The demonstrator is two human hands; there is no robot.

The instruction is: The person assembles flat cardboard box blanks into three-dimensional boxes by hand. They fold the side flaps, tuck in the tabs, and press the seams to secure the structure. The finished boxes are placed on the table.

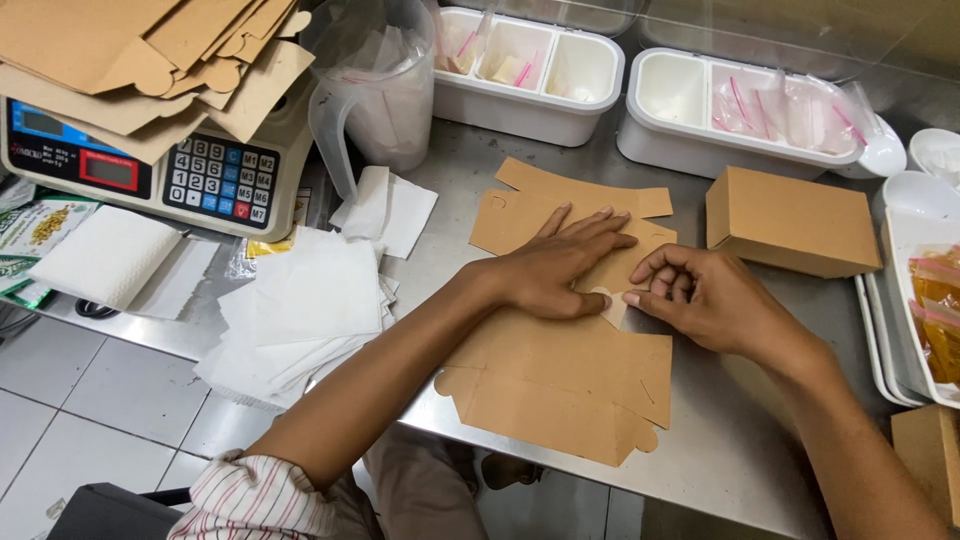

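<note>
A flat brown cardboard box blank [560,375] lies unfolded on the steel table [720,440], reaching from the middle to the front edge. My left hand [560,265] presses flat on its upper part, fingers spread and pointing right. My right hand [705,290] curls beside it, thumb and fingers pinching a small rounded tab [610,303] of the blank. A finished brown cardboard box [790,220] stands closed to the right, apart from both hands.
White paper sheets [300,310] are piled at the left. A digital scale [150,170] carries a stack of cardboard blanks [150,60]. A clear plastic jug [375,90], two white divided tubs [530,75] [740,110] and white trays [920,290] line the back and right.
</note>
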